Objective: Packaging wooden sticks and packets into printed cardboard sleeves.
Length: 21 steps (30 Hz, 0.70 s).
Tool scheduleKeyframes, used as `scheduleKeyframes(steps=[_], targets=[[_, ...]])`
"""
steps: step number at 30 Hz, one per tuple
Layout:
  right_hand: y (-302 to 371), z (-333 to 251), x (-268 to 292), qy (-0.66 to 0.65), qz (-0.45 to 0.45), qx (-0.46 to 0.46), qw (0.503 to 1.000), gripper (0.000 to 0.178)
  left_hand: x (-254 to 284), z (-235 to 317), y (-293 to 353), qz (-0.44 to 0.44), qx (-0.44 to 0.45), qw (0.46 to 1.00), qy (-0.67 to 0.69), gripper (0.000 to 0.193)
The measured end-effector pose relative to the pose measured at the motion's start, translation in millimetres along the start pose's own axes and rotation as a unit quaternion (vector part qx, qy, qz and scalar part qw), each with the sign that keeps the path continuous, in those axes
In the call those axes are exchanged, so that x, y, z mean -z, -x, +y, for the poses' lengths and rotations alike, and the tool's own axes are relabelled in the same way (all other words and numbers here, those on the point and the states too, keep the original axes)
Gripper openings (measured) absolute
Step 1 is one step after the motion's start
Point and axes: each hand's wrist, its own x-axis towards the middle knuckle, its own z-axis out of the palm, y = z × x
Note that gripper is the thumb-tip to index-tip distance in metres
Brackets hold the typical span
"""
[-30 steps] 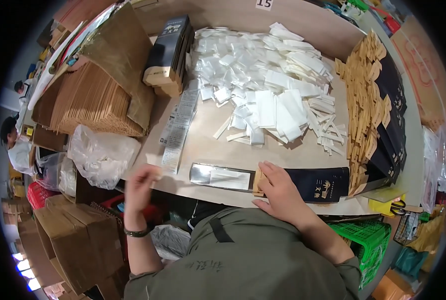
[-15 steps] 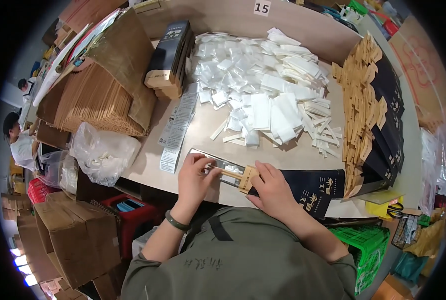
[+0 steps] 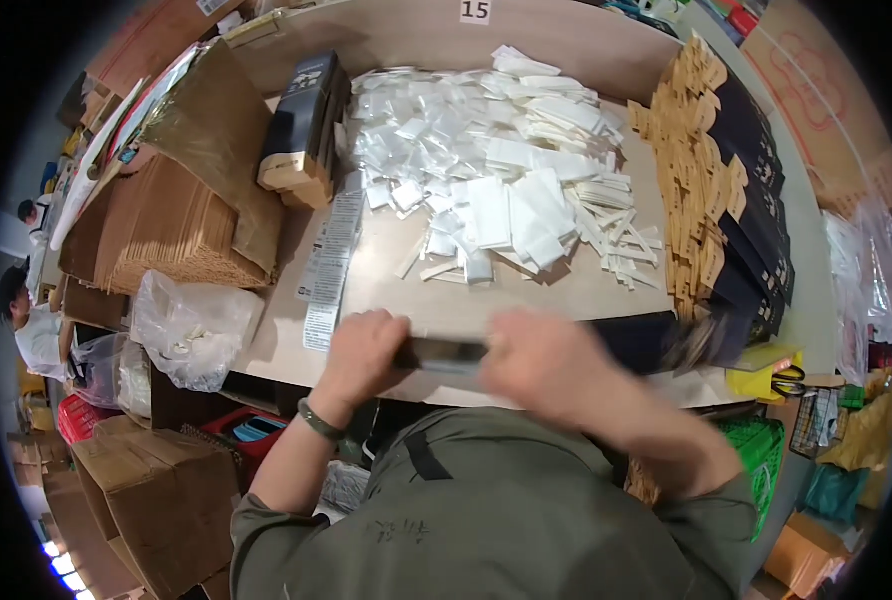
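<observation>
My left hand (image 3: 368, 352) is closed round the left end of a narrow, dark, flat piece (image 3: 446, 353) at the table's near edge. Blur hides what kind of piece it is. At its other end is my right hand (image 3: 546, 355), so smeared by motion that its grip cannot be made out. Just right of it lies a dark paper sleeve (image 3: 634, 340). Ahead of my hands spreads a pile of small clear packets (image 3: 416, 130), white packets (image 3: 536, 215) and thin white strips (image 3: 616, 230).
Dark sleeves with tan ends (image 3: 701, 190) are stacked along the right side. At the left stand a carton of brown card pieces (image 3: 171, 225), dark boxes (image 3: 301, 125), a printed grey strip (image 3: 332, 260) and a plastic bag (image 3: 191, 335). Scissors (image 3: 788, 380) lie at the right edge.
The tan-ended sleeve and the wooden sticks at my left fingers no longer show. My right hand has turned and is moving fast. The whole view has shifted slightly.
</observation>
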Motion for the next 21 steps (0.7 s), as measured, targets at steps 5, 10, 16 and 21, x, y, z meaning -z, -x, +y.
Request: scheduleKeyframes(steps=[5,10,16,21], targets=[[24,130,146,0.294,0.058,-0.109,0.948,0.015,26,23,-4,-0.08,0.31,0.9,0.295,0.036],[76,67,11,-0.047,-0.247,-0.056,0.966,0.051,-8,85,-12,-0.178,0.101,0.792,0.575,0.05],[62,25,-50,0.04,-0.047,-0.087,0.994,0.032,-2,76,0,-0.194,0.199,0.835,0.475,0.038],[47,19,-60,-0.003,-0.136,-0.312,0.94,0.027,-8,44,18,-0.02,0.241,0.957,0.161,0.054]])
